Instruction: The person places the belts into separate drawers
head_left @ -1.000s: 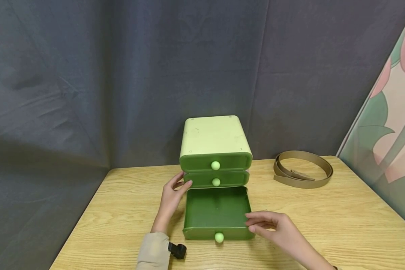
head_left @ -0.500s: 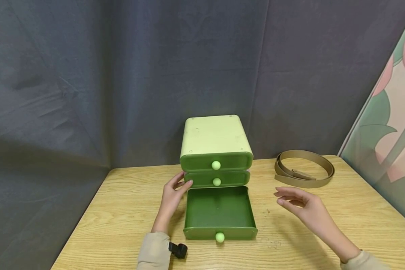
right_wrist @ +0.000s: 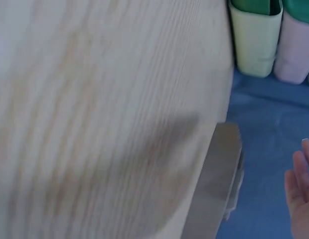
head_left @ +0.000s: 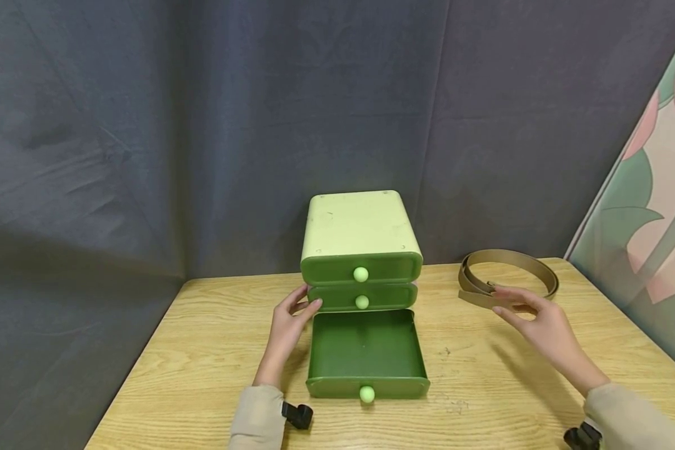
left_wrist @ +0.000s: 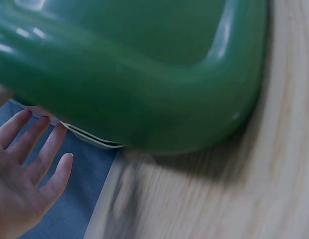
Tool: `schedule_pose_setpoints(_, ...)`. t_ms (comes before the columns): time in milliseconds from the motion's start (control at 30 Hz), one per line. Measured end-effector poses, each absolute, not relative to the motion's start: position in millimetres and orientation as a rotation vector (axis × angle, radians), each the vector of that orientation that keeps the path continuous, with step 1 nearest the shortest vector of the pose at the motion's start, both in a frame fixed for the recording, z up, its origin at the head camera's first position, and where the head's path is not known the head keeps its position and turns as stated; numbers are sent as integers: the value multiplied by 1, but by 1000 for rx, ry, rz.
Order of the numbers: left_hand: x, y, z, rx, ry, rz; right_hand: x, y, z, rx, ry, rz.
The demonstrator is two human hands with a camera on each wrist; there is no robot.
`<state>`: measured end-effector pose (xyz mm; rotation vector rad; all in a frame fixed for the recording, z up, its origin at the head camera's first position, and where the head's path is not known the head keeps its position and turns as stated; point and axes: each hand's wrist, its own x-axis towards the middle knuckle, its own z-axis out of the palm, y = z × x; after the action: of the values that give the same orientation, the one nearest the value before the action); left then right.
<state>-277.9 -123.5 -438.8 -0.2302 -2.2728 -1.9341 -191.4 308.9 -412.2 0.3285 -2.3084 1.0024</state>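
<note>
A small cream-topped drawer cabinet (head_left: 362, 222) with green drawer fronts and round light-green knobs stands mid-table. Its bottom drawer (head_left: 337, 388) is pulled out, and the two upper drawers sit in. My left hand (head_left: 285, 328) rests on the cabinet's left side at the middle drawer (head_left: 337, 299), thumb at the front edge. In the left wrist view its extended fingers (left_wrist: 45, 154) reach toward the side wall. On the right, my right hand (head_left: 545, 325) is over the near side of a coiled tan belt (head_left: 506, 256), thumb and fingers apart. Whether they touch the belt is unclear.
The wooden table (head_left: 202, 350) runs back to a dark curtain (head_left: 315, 112). A panel with painted flowers (head_left: 647, 250) borders the right side. In the right wrist view the cabinet's cream and pink tiers (right_wrist: 296, 50) show beside the table edge.
My right hand has left the right side of the pulled-out drawer and moved right and away from me to the belt. The left hand and the cabinet have stayed in place.
</note>
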Motion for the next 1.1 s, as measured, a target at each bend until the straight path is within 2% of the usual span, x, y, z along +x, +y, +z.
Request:
schedule_pose_setpoints(667,-277,-123,-437,-231,-2279,-1935,-243,345,-427,189,-2499,1013)
schedule_pose_setpoints(1100,-278,-123,-438,-216,-2266,-1958,-259,353,-440,151,-2659,1086)
